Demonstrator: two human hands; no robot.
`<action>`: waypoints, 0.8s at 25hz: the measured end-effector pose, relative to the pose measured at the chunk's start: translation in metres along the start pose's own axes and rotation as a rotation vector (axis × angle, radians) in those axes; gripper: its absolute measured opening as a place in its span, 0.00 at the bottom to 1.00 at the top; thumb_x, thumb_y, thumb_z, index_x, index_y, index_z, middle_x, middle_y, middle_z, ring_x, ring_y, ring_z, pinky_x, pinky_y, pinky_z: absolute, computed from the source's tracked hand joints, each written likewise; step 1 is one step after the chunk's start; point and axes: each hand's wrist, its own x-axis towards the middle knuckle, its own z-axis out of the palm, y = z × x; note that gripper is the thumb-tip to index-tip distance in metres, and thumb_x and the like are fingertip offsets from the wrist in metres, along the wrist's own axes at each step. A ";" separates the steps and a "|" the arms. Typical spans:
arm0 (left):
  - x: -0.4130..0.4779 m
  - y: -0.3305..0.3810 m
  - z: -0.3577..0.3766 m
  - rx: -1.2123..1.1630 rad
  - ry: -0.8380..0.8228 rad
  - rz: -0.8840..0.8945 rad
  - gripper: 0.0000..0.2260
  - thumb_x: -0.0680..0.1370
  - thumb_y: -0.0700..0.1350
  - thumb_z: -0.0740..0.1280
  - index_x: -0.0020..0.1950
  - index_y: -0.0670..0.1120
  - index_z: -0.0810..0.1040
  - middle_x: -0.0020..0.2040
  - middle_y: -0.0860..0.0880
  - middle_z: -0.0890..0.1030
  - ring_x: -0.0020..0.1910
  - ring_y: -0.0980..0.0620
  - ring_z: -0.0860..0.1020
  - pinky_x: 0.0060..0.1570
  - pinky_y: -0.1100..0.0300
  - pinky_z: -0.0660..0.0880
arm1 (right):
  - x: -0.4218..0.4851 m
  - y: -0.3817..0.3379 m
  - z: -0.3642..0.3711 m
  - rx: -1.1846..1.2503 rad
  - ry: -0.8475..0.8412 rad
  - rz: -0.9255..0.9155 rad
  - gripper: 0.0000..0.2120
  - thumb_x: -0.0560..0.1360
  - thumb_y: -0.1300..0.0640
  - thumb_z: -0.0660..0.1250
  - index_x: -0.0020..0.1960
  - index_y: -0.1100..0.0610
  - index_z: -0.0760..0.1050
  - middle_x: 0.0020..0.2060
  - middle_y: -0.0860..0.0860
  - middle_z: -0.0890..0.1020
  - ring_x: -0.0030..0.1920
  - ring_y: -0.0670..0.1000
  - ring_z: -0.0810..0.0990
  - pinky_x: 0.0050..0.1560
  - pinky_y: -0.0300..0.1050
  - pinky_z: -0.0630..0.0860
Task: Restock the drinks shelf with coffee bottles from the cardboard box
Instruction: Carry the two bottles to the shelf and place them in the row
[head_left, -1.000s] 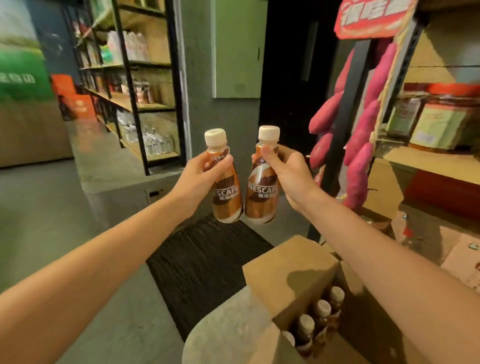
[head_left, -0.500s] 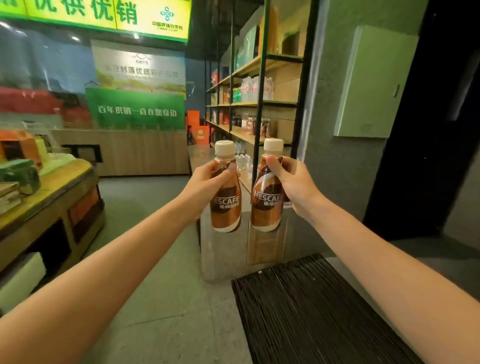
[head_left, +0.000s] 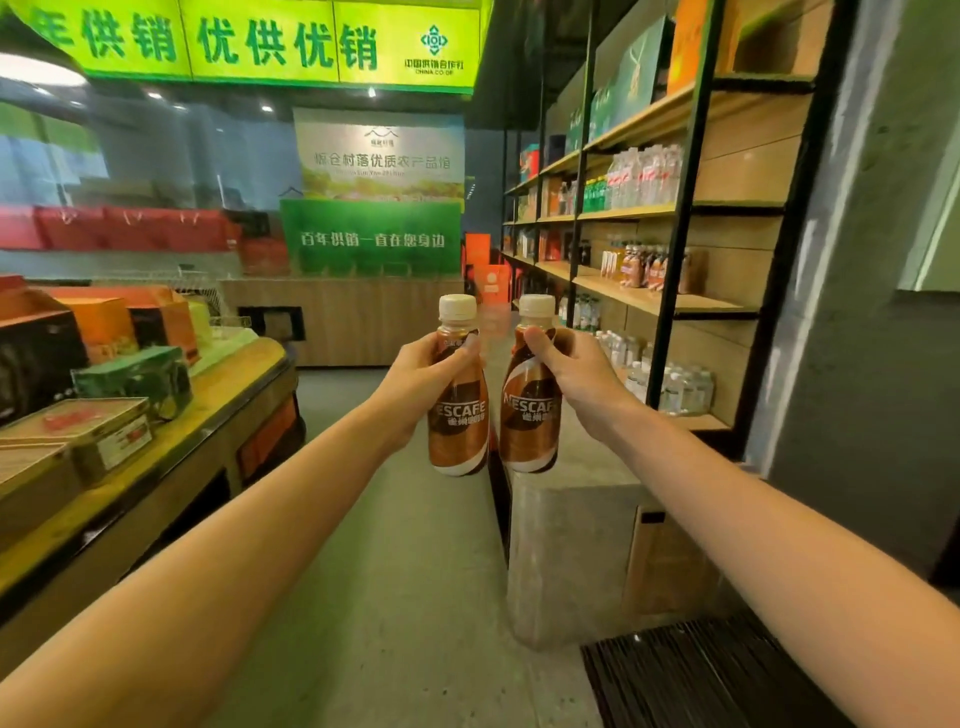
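two coffee bottles upright, side by side | left hand grips left bottle | right hand grips right bottle

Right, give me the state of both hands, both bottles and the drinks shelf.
left coffee bottle, capped, upright, held in the air.
right coffee bottle, capped, upright, held in the air beside the other.
left hand, grips the left coffee bottle near its neck.
right hand, grips the right coffee bottle near its neck.
drinks shelf, partly stocked, bare board in front of its bottles.
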 end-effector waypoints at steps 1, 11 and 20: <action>0.027 -0.011 -0.006 0.003 0.008 0.004 0.08 0.78 0.50 0.63 0.56 0.51 0.74 0.50 0.51 0.81 0.49 0.55 0.78 0.44 0.60 0.72 | 0.029 0.013 0.007 0.000 -0.006 -0.006 0.09 0.77 0.49 0.63 0.43 0.54 0.75 0.42 0.51 0.81 0.48 0.52 0.80 0.53 0.47 0.75; 0.342 -0.098 -0.058 -0.003 0.089 -0.024 0.14 0.79 0.49 0.62 0.63 0.45 0.73 0.54 0.48 0.80 0.52 0.53 0.78 0.53 0.55 0.71 | 0.351 0.115 0.049 -0.014 -0.111 -0.030 0.07 0.78 0.51 0.60 0.45 0.51 0.75 0.41 0.46 0.80 0.43 0.42 0.78 0.45 0.37 0.73; 0.606 -0.198 -0.118 0.008 -0.042 0.031 0.08 0.79 0.49 0.63 0.55 0.48 0.75 0.48 0.51 0.81 0.49 0.54 0.79 0.45 0.58 0.73 | 0.607 0.236 0.098 -0.061 0.033 -0.017 0.15 0.78 0.50 0.61 0.56 0.59 0.76 0.52 0.55 0.82 0.55 0.54 0.80 0.58 0.50 0.75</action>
